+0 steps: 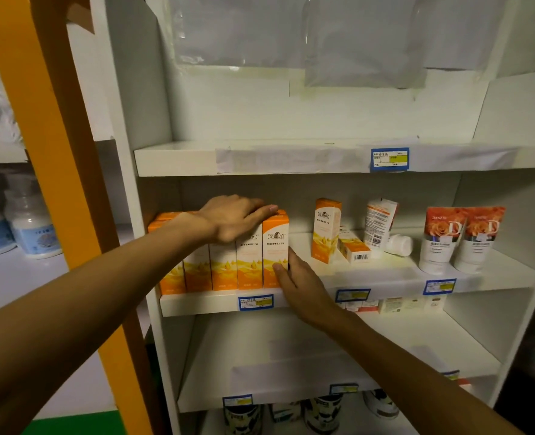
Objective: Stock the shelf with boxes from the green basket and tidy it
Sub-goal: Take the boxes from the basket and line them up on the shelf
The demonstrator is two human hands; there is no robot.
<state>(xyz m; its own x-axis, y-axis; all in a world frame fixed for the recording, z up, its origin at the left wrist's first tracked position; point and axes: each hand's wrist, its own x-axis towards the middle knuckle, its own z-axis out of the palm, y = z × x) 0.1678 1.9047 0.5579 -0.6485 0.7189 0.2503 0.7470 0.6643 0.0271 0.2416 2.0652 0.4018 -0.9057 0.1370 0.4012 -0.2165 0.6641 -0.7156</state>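
Observation:
A row of several orange-and-white boxes point(225, 268) stands at the left of the middle shelf point(197, 304). My left hand point(231, 219) lies flat on the tops of the row, fingers stretched to the rightmost box point(275, 246). My right hand point(300, 284) presses against that box's right side near its base, thumb on the front face. One more orange box point(325, 230) stands upright and apart to the right, and another point(352, 248) lies flat beside it. A corner of the green basket point(81, 423) shows at the bottom left.
Right of the boxes lean a white-and-orange tube point(379, 227) and two rose-printed tubes point(462, 240). The shelf above point(181, 158) holds nothing. An orange ladder rail point(55, 171) crosses the left side. White bottles point(30, 221) stand on a neighbouring shelf. Dark cans point(322, 412) sit below.

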